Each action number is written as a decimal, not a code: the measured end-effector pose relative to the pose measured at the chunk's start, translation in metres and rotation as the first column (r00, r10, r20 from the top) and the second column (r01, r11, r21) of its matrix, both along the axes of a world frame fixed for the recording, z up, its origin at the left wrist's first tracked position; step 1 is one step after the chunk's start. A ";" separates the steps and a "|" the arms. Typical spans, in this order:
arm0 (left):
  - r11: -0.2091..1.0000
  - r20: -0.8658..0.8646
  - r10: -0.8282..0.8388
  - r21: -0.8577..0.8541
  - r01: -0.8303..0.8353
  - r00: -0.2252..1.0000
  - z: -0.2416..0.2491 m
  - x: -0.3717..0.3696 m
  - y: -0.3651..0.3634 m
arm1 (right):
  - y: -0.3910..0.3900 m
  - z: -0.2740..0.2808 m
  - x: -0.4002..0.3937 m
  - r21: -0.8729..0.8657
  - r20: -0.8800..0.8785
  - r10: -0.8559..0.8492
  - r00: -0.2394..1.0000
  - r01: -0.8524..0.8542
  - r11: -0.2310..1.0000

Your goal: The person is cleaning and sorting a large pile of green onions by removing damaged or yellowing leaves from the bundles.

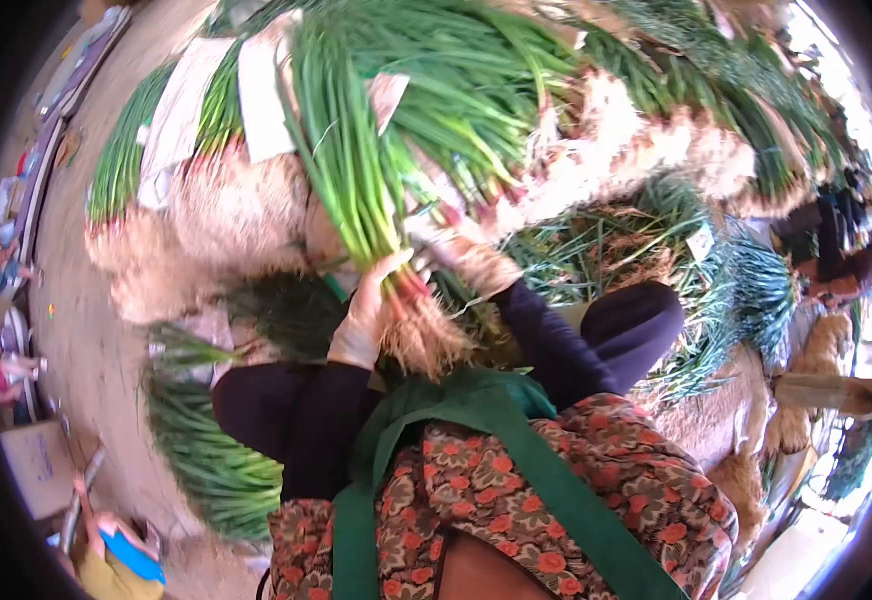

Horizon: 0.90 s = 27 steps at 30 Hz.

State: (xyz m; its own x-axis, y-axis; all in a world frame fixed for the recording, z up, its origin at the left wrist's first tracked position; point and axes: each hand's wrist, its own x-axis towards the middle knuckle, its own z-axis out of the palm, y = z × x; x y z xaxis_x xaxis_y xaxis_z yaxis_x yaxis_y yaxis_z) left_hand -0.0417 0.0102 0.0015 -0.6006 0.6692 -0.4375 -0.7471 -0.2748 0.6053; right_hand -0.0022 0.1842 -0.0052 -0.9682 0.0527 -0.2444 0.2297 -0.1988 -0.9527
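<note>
Head view. A bunch of long green spring onions with reddish stems and pale tangled roots (pixel 371 190) is held upright at the middle of the frame, roots downward, just above a green apron over a floral patterned garment (pixel 516 470). The left hand (pixel 366 315) is wrapped closed around the reddish stems just above the roots. The right hand (pixel 461 255), gloved or dusty, is pressed against the same bunch from the other side; whether its fingers are closed cannot be told.

Behind the held bunch, large heaps of tied spring onions with white paper wraps (pixel 256 90) are stacked.

Risks, as judged: stems could slip from the bunch if the left-hand grip is loosened; the leaves could be bent or snapped against the heaps close behind; loose roots could shed soil onto the apron.
</note>
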 end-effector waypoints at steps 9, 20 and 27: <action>0.975 -0.118 -0.022 -0.222 -0.005 0.993 0.014 0.010 0.003 | -0.036 -0.091 -0.018 0.717 -0.518 -0.034 0.855 0.456 0.528; 0.969 -0.015 -0.194 -0.155 0.190 0.981 0.001 0.001 -0.013 | -0.018 -0.087 -0.055 0.925 -0.378 0.207 0.902 0.357 0.133; 0.955 -0.104 -0.084 -0.292 0.051 0.991 0.020 0.021 -0.002 | -0.019 0.051 0.015 -0.186 -0.076 -0.098 0.992 0.083 0.979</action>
State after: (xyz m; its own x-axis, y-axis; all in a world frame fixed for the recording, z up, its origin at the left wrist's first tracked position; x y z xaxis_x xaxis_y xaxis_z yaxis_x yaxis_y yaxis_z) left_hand -0.0210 0.0082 0.0211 -0.6153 0.5654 -0.5493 -0.6795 -0.0273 0.7331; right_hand 0.0127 0.1648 0.0454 -0.9790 0.1032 -0.1756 0.1231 -0.3872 -0.9137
